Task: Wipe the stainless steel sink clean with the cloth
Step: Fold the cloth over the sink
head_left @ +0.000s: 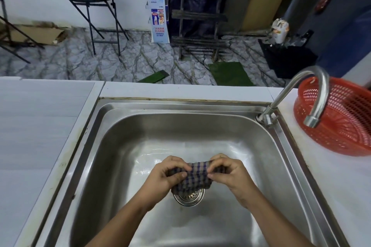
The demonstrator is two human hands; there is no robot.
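The stainless steel sink (120,146) fills the lower middle of the view, its basin wet and shiny. Over the round drain strainer (189,198) I hold a checked blue-and-brown cloth (193,178) bunched between both hands. My left hand (164,178) grips the cloth's left end with the thumb on top. My right hand (228,174) pinches its right end between thumb and fingers. The cloth hangs just above the drain and hides the strainer's far half.
A curved steel tap (297,94) rises from the sink's back right corner, its spout over a red plastic basket (345,118) on the white counter. White counter (40,118) lies to the left. Beyond the counter are a tiled floor, a black stool and a wooden rack.
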